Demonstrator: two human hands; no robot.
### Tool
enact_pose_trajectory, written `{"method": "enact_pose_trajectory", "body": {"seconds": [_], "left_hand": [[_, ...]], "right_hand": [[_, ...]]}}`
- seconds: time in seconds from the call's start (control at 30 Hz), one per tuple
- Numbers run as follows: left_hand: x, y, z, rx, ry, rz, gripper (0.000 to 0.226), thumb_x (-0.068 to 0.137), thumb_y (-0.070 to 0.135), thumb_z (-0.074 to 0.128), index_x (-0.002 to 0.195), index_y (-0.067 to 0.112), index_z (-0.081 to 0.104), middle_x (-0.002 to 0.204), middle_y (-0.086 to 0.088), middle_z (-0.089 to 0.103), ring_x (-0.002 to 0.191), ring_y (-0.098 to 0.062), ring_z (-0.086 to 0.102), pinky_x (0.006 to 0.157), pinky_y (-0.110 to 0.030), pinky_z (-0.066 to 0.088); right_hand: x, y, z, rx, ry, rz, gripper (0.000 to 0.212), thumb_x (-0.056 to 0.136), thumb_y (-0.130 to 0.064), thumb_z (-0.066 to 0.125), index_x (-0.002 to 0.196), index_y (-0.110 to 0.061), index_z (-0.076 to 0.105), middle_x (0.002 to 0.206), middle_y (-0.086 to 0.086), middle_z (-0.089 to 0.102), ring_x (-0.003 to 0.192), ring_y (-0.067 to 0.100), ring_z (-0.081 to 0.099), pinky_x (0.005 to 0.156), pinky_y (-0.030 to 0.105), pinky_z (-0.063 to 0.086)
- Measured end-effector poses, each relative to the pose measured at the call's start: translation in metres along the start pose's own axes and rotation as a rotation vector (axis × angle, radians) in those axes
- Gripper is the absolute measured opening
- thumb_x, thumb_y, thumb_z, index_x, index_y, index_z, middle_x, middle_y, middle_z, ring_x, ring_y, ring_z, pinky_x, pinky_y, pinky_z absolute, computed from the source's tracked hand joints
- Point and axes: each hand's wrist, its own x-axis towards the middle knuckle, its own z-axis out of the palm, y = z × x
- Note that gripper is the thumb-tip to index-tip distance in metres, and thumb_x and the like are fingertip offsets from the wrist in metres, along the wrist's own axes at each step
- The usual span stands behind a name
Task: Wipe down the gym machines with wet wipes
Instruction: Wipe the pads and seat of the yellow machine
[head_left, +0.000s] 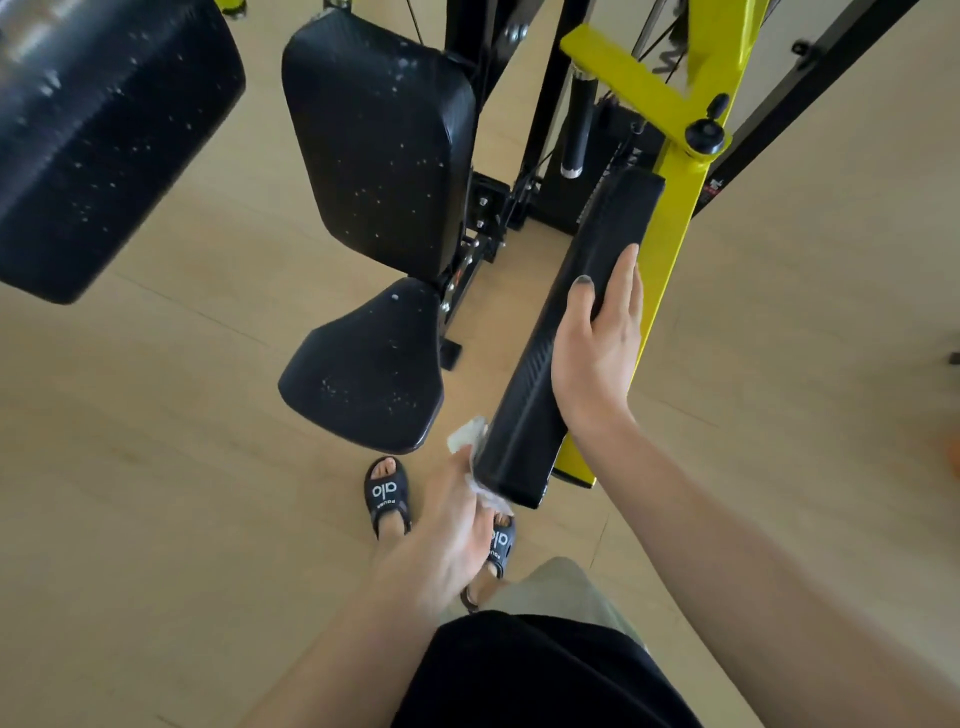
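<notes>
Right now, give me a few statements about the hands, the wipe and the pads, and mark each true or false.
1. The right hand grips the long black arm pad. True.
2. The left hand holds a white wipe at the near end of that pad. True.
3. The seat is red. False: it is black, with white specks.
4. The arm pad is mounted on a blue bar. False: the bar is yellow.
5. The person wears black slides. True.

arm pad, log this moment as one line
right hand holds arm pad | left hand wipes its lower end with wet wipe | seat speckled
</notes>
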Motion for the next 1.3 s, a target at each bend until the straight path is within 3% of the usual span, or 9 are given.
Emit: {"method": "enact_pose_trajectory", "body": {"seconds": [0.2,0.27,0.37,0.5,0.67,0.77,1.0,1.17,1.3], "left_hand": [[-0.027,-0.001,0.011,0.006,-0.008,0.011,0.027,0.108,0.029,0.032,0.096,0.016,0.052,0.126,-0.017,0.056,0.103,-0.025,0.047,0.108,-0.056,0.036],[-0.013,0.012,0.015,0.080,-0.005,-0.065,0.028,0.107,0.026,0.030,0.109,0.012,0.054,0.120,-0.013,0.058,0.105,-0.031,0.052,0.093,-0.057,0.046],[0.008,0.033,0.010,0.298,-0.026,-0.004,0.031,0.105,0.028,0.040,0.109,0.009,0.065,0.097,-0.010,0.066,0.085,-0.025,0.059,0.074,-0.035,0.048],[0.023,0.065,0.020,0.573,-0.302,0.078,0.042,0.104,0.036,0.039,0.116,0.010,0.068,0.111,-0.016,0.073,0.105,-0.028,0.068,0.102,-0.041,0.051],[0.005,0.084,0.059,0.623,-0.411,0.530,0.034,0.107,0.042,0.031,0.124,0.041,0.060,0.119,0.012,0.067,0.114,-0.002,0.060,0.101,-0.026,0.048],[0.020,0.089,0.077,0.615,-0.481,0.713,0.047,0.103,0.037,0.033,0.150,0.034,0.039,0.141,0.013,0.057,0.131,-0.002,0.050,0.112,-0.033,0.040],[0.067,0.141,0.115,0.642,-0.577,0.428,0.053,0.101,0.057,0.022,0.135,0.037,0.056,0.125,0.009,0.069,0.113,-0.008,0.066,0.104,-0.040,0.050],[0.026,0.107,0.085,0.526,-0.631,0.662,0.045,0.108,0.032,0.036,0.153,0.034,0.033,0.140,0.013,0.057,0.127,-0.001,0.055,0.091,-0.015,0.051],[0.043,0.127,0.103,0.638,-0.657,0.777,0.054,0.106,0.038,0.034,0.158,0.037,0.019,0.153,0.012,0.043,0.139,0.000,0.040,0.114,-0.024,0.034]], "right_hand": [[-0.002,0.003,0.002,0.003,0.019,0.001,0.061,0.109,-0.031,0.035,0.165,-0.025,0.011,0.170,-0.007,0.017,0.153,0.006,0.015,0.086,-0.014,0.006],[-0.001,0.004,0.003,0.002,0.023,0.005,0.061,0.109,-0.032,0.035,0.165,-0.026,0.012,0.170,-0.010,0.018,0.153,0.004,0.016,0.090,-0.011,0.008],[-0.001,0.005,0.003,-0.001,0.034,-0.005,0.060,0.109,-0.034,0.035,0.165,-0.027,0.013,0.169,-0.011,0.019,0.152,0.002,0.016,0.094,-0.007,0.009],[0.000,0.006,0.003,-0.002,0.046,-0.016,0.058,0.109,-0.033,0.033,0.164,-0.029,0.016,0.168,-0.014,0.021,0.152,0.000,0.017,0.111,0.010,0.015],[0.001,0.005,0.003,0.027,0.088,0.002,0.054,0.110,-0.030,0.034,0.163,-0.028,0.024,0.166,-0.016,0.026,0.151,-0.002,0.020,0.124,0.024,0.019],[0.000,0.004,0.002,0.097,0.096,0.035,0.051,0.110,-0.031,0.034,0.161,-0.031,0.030,0.164,-0.020,0.030,0.149,-0.007,0.024,0.124,0.025,0.022],[0.000,0.002,0.003,0.111,0.116,0.047,0.055,0.104,-0.043,0.032,0.159,-0.037,0.032,0.158,-0.029,0.033,0.145,-0.014,0.026,0.124,0.025,0.023],[0.001,0.002,0.003,0.131,0.126,0.064,0.060,0.098,-0.053,0.031,0.157,-0.039,0.034,0.160,-0.025,0.035,0.146,-0.009,0.029,0.125,0.034,0.027],[0.001,0.002,0.002,0.180,0.124,0.071,0.056,0.102,-0.045,0.033,0.157,-0.035,0.036,0.160,-0.024,0.036,0.146,-0.011,0.027,0.126,0.033,0.025]]}}
